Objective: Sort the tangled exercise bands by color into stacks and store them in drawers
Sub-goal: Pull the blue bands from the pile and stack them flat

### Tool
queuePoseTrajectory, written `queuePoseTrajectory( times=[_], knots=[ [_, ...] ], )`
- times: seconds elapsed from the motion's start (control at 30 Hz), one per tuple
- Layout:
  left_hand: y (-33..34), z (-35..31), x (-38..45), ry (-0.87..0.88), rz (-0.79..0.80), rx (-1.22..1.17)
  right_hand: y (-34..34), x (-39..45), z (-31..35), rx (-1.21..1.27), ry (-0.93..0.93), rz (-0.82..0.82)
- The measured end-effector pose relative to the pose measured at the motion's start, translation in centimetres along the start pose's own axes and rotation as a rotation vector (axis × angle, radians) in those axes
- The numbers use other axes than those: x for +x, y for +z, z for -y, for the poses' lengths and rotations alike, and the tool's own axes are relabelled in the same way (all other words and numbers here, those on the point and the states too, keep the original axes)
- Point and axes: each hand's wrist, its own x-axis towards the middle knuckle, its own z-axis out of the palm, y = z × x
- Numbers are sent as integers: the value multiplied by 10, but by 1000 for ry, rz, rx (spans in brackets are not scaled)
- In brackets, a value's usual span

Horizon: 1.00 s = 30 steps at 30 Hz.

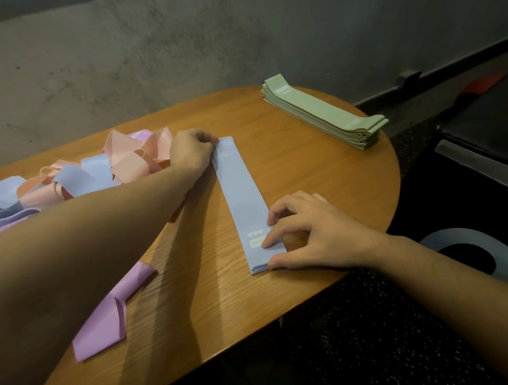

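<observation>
The left hand (192,152) reaches across the wooden table (319,171), fingers curled and pinching the far end of the blue stack of bands (241,197). The right hand (309,234) rests on the near end, fingertips pressing down and thumb against the edge. The stack lies flat in the middle of the table. A tangled pile of pink, peach and blue bands (109,170) sits behind the left forearm. A purple band (107,319) lies near the front edge. A green stack (324,114) sits at the far right, well apart.
</observation>
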Motion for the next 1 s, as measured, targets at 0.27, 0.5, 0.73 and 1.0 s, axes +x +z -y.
queuePoseTrajectory(
  times=[0.27, 0.5, 0.73, 1.0],
  knots=[
    [-6, -13, -4, 54, 33, 87, 0, -2, 7, -92, -13, 4],
    [-34, -24, -43, 305, 119, 122, -3, 7, 26, 19, 41, -150],
    [-101, 3, -94, 393, 175, 117, 3, 30, 57, 184, 99, -201],
    [-185, 72, -140, 365, 53, 211, 26, 80, 110, 291, 69, -193]
  ],
)
